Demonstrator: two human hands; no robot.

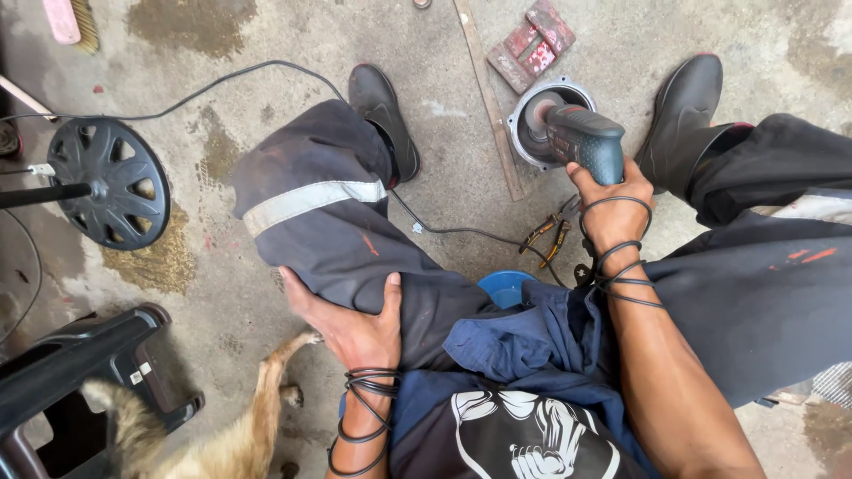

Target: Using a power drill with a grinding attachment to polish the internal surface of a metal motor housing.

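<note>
looking down from a seated person's head at their own legs in dark grey work trousers, one leg banded with a pale reflective strip (312, 200), and black rubber boots (383, 115) planted on the floor. the right hand (615, 206) has its fingers wrapped fully around the handle of a dark teal power tool (581, 138), whose nose presses down into a round grey metal housing (539, 120) lying on the floor between the boots. the left hand (353, 326) rests flat on the left thigh, fingers loosely spread and holding nothing. black cords loop around both wrists. just beyond the housing lies a red and grey block (532, 44), beside a long thin wooden strip (488, 98). orange-handled pliers (550, 235) lie near the right wrist, and a blue round stool edge (504, 286) shows between the knees. the surface is rough grey concrete (222, 53), stained with damp and rust patches. a black cable (222, 80) snakes across it. a black wheel cover (114, 182) lies at left, a dark plastic stool (80, 372) at lower left, and a tan furry animal (222, 443) beside it.
</note>
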